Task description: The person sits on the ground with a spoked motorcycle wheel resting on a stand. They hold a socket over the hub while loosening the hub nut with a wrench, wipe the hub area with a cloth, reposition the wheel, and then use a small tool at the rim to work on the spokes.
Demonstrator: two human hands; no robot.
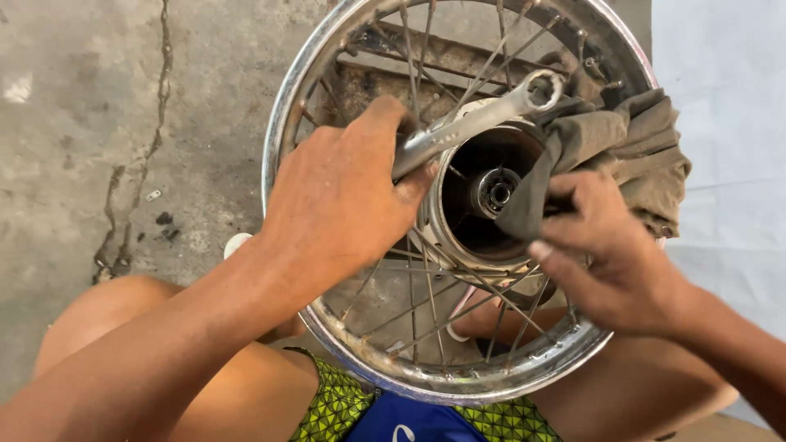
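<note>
Left hand [340,192] is gripping a silver metal ring spanner [479,119], fingers clamped around its shaft, ring end lying over the hub. Right hand [610,254] is pinching a grey-brown cloth rag [622,147] into the dark hub drum [483,192] of a chrome spoked wheel [282,123], standing over cracked concrete floor [98,123], against the person's knees.

I see a silver rim [458,385] flecked with rust, thin grey spokes [426,303], a silver wrench [475,123], a grey-brown rag [630,147] and a black hub [495,190]. My shorts [344,405] are green with a triangle pattern beside blue. The floor [82,147] is grey, cracked.
</note>
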